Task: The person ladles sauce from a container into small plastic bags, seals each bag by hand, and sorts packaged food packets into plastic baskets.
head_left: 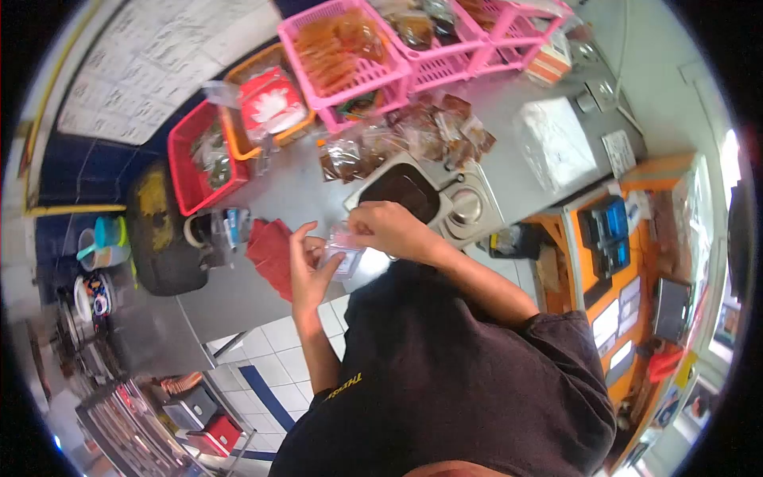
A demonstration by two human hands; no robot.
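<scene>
My left hand point(310, 266) holds a small clear plastic bag point(346, 261) between thumb and fingers, its index finger raised. Pinkish contents and a printed label or pattern show faintly through the plastic. My right hand point(388, 228) is closed at the bag's upper edge, fingertips pinched on it. Just beyond the right hand is a rectangular steel pan point(401, 187) with a dark brown content, set in a metal unit beside a round lid point(466, 207). A folded red cloth point(270, 258) lies on the counter left of my left hand.
Pink baskets point(397, 79) of filled packets line the back. Several brown sachets point(413, 135) lie before them. A red basket point(184, 171) and an orange basket point(233, 131) stand at left. A white plastic-wrapped pack point(556, 143) lies at right, near a wooden shelf point(588, 318).
</scene>
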